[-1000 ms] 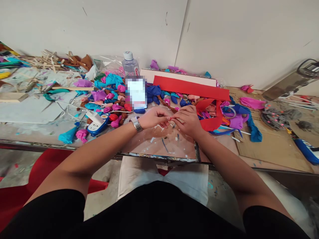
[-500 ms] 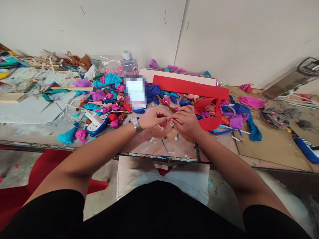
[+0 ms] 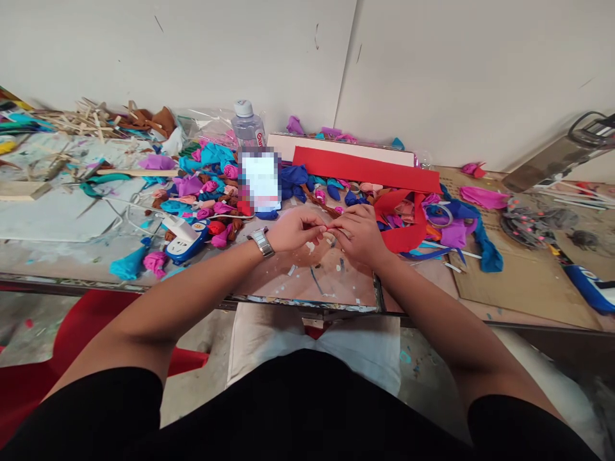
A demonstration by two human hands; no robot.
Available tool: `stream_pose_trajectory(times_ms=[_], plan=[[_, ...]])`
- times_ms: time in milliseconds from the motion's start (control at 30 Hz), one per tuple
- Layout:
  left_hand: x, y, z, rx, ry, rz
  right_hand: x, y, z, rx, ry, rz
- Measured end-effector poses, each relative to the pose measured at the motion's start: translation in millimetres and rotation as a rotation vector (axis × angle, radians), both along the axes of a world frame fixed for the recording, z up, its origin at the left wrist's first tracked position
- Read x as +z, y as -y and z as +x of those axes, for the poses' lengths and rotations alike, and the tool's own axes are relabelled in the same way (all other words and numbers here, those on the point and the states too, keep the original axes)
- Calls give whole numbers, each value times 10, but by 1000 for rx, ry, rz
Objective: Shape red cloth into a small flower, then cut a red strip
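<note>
Over the middle of the worktable, my left hand [image 3: 294,230] and my right hand [image 3: 359,237] meet at the fingertips. Both are closed in a pinch on a small red piece [image 3: 327,227], of which only a bit shows; its material is too small to make out. A silver watch [image 3: 262,242] is on my left wrist. Just right of my right hand lies a loose red strip [image 3: 412,238], crumpled in a loop. A long flat red strip [image 3: 355,168] rests behind the hands, among coloured crumpled pieces.
Left of my hands stand a lit phone [image 3: 261,176], a clear bottle [image 3: 248,125] and a blue-and-white power strip [image 3: 185,246] with a plugged-in charger. Crumpled blue, pink and purple pieces crowd around them. A roll of tape [image 3: 440,216] and flat cardboard [image 3: 519,282] lie to the right.
My left fingers have shifted slightly around the small red piece, and a little more red shows between the hands. The view has moved a touch; everything else stays put.
</note>
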State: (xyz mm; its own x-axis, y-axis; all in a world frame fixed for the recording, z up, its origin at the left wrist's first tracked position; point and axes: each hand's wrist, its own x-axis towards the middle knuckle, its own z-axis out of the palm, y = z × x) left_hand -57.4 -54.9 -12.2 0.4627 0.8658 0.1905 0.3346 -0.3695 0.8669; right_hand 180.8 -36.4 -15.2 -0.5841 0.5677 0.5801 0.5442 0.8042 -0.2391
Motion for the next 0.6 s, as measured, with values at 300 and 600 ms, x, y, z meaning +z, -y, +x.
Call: stream_pose_trajectory(times_ms=[300,600], plan=[[-6,43,22,109,-280,460,5,61,-44,-14,-18,-114],[34,64,17,112,-297,508,-46,58,-73,-33,1,-105]])
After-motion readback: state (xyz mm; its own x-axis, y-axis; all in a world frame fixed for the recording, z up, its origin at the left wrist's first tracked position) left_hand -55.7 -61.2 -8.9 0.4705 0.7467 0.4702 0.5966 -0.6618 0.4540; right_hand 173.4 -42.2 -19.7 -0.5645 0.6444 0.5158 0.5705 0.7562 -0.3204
